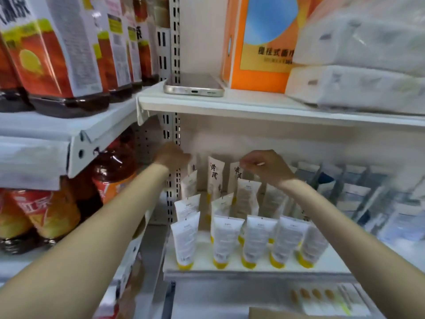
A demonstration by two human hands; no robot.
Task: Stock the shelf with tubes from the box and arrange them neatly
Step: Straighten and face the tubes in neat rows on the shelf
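Several white tubes with yellow caps (226, 240) stand cap-down in rows on the white shelf (253, 269). Both my arms reach deep into the shelf bay. At the back left, my left hand (171, 156) grips the top of a rear tube (192, 165), which is partly hidden by my fingers. My right hand (262, 165) pinches the top edge of another rear tube (236, 173) with black characters on it. Between the two stands a third tube with black characters (215, 174). A corner of the cardboard box (276, 313) shows at the bottom edge.
A phone (194, 86) lies on the upper shelf beside an orange carton (259, 42) and wrapped tissue packs (358, 88). Bottles of amber drink (53, 56) fill the left shelves. Blue-white boxes (358, 194) sit right of the tubes. A perforated upright (171, 180) borders the bay.
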